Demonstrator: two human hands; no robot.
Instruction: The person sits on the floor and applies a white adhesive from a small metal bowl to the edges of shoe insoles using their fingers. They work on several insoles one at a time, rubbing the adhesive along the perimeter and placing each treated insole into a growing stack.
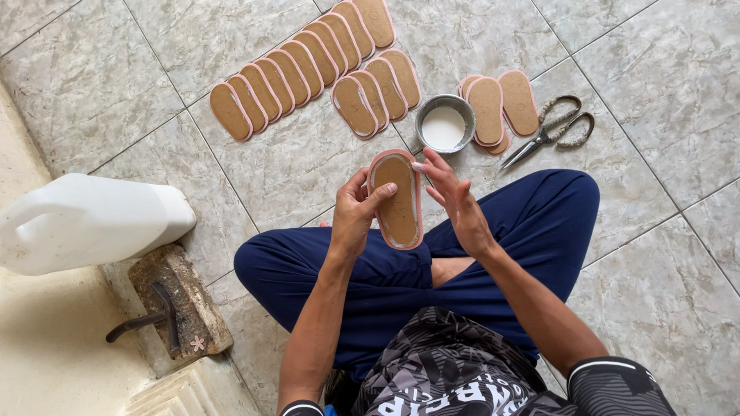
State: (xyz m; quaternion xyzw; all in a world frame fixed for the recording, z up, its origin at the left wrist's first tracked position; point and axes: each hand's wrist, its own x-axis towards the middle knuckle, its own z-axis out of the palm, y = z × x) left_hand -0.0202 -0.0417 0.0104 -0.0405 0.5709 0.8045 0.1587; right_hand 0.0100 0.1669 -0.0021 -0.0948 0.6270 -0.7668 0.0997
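White jug (82,222) lies at the floor's left edge, a hammer (149,319) on its block just below. Left hand (355,216) grips the pink-edged sole (396,199) above the lap; right hand (456,204) is loose, fingertips touching the sole's rim. Bowl (444,124) of white paste sits just beyond, scissors (553,131) further right.

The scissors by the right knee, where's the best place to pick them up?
Probably by the wrapped handle loops of the scissors, reaching from the right and above. They lie flat on the tile floor, blades pointing down-left toward the knee, loops on the far, open side away from the metal bowl.
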